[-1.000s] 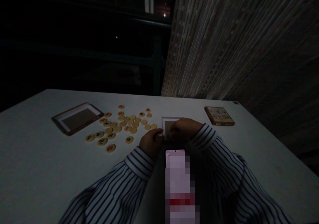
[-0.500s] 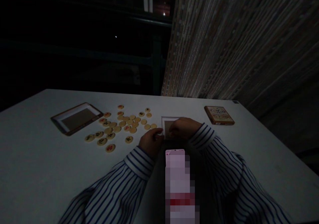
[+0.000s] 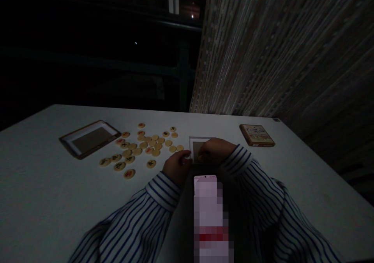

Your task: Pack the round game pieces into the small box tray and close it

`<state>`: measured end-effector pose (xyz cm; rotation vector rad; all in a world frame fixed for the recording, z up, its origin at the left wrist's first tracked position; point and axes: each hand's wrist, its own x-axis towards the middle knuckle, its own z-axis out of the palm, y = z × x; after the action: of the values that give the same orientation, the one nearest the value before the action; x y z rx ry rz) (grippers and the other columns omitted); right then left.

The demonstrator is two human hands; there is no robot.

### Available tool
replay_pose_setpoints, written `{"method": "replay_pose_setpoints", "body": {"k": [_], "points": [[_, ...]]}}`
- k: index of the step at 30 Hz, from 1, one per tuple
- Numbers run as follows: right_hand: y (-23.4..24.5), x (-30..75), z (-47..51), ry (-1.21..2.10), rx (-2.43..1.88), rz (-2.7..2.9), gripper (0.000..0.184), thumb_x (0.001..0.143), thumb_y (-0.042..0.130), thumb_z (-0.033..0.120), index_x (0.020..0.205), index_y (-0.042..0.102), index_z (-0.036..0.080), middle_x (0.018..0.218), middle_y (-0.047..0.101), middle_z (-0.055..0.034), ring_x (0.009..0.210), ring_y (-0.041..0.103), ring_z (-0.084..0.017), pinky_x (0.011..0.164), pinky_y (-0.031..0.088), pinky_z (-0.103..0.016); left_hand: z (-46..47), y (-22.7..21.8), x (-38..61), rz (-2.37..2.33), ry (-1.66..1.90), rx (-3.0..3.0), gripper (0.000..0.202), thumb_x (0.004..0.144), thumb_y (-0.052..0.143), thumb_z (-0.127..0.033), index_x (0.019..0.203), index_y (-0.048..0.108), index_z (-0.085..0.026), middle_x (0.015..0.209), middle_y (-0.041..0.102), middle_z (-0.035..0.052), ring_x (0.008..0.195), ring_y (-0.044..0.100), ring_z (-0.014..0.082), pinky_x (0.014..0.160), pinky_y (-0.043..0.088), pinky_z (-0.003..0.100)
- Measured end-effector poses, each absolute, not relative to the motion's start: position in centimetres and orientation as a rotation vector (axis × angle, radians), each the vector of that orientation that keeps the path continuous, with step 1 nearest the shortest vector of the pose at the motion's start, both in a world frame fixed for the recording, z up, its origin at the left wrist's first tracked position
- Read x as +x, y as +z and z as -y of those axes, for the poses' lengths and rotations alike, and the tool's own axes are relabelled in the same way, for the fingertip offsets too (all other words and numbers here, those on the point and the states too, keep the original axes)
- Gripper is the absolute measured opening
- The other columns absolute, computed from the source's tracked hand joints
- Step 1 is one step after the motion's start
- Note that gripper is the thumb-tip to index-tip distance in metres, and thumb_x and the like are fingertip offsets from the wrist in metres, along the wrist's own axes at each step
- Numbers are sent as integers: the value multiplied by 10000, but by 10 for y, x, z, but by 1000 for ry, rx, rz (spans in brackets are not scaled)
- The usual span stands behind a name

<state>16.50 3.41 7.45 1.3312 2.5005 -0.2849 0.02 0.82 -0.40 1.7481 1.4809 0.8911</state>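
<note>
At the table's near edge, a small open box (image 3: 198, 147) with white inner walls and a brownish bottom lies between my hands. My left hand (image 3: 176, 166) is closed on the box's near left side, thumb along the rim. Over the box's right part, my right hand (image 3: 216, 150) has its fingers curled down into it; what they hold, if anything, is too dark to make out. To the left, several round Chinese chess pieces (image 3: 137, 151) lie scattered, some showing red or black characters, others blank side up.
A larger open box tray (image 3: 67, 149) lies on the white table (image 3: 55, 200) at the left. A closed printed box (image 3: 257, 135) sits at the right. Below my hands a phone with a lit screen (image 3: 205, 182) is visible. Behind the table hangs a string curtain (image 3: 233, 60).
</note>
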Motion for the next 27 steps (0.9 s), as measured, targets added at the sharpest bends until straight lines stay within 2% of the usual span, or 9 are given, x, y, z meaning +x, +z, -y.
{"method": "replay_pose_setpoints", "body": {"k": [13, 20, 27], "points": [[78, 164, -32, -300, 1306, -2497, 289, 768, 465, 350, 974, 643, 254, 937, 663, -38, 825, 596, -169, 654, 371, -230, -9, -9, -3, -1420, 908, 1744, 342, 681, 522, -252, 995, 594, -138, 723, 656, 39, 660, 605, 154, 638, 479, 277], [77, 164, -32, -318, 1297, -2488, 293, 765, 473, 384, 952, 651, 247, 922, 667, -44, 847, 596, -178, 666, 373, -231, -10, -10, -2, -1445, 911, 1735, 341, 680, 521, -256, 988, 596, -129, 773, 662, 56, 673, 604, 154, 645, 477, 280], [76, 165, -32, -315, 1307, -2498, 276, 762, 480, 342, 964, 648, 258, 931, 667, -43, 843, 602, -180, 654, 378, -235, -9, -8, -2, -1435, 919, 1731, 332, 675, 522, -241, 982, 599, -140, 696, 650, 30, 636, 595, 148, 614, 472, 267]]}}
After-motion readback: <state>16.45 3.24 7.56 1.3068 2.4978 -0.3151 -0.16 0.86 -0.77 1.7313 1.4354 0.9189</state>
